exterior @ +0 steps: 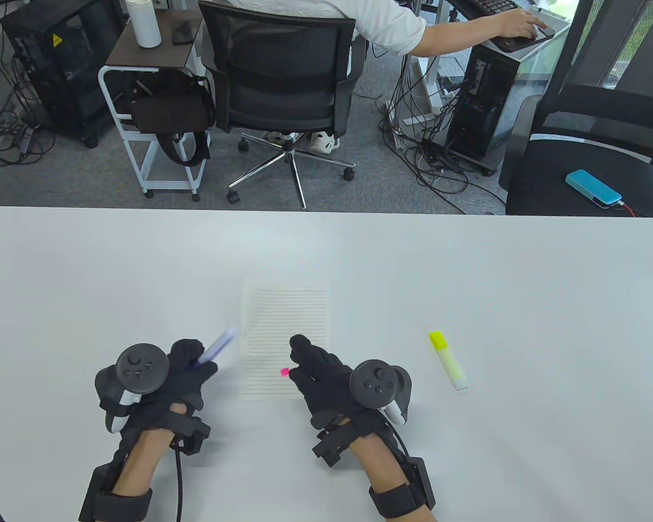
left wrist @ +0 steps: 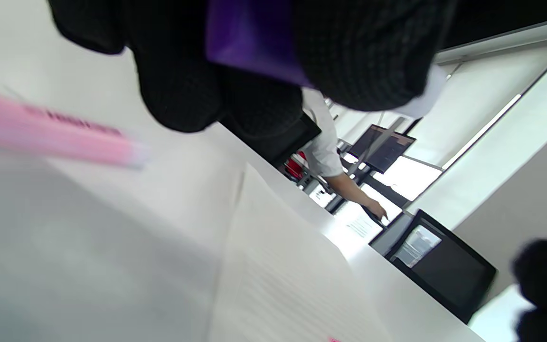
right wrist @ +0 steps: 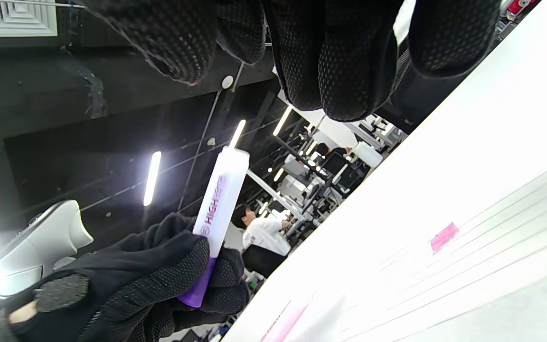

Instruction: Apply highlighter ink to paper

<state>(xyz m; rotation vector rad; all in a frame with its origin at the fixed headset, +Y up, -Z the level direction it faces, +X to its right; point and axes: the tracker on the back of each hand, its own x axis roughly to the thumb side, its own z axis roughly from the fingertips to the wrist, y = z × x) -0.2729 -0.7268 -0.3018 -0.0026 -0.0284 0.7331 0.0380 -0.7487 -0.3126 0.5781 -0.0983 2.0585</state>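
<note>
A lined paper sheet [exterior: 283, 326] lies on the white table [exterior: 522, 304], with a small pink ink mark [exterior: 284, 372] near its lower right edge. The mark also shows in the right wrist view [right wrist: 444, 236]. My left hand [exterior: 196, 364] grips a purple-and-white highlighter [exterior: 217, 345] at its purple end, just left of the paper and above the table. The highlighter also shows in the right wrist view [right wrist: 219, 209]. My right hand [exterior: 305, 353] hovers with curled fingers over the paper's right edge beside the mark, with nothing seen in it.
A yellow highlighter [exterior: 447, 361] lies on the table to the right of my right hand. A pink highlighter [left wrist: 55, 130] lies on the table close to my left hand; the table view hides it. Office chairs stand beyond the far edge.
</note>
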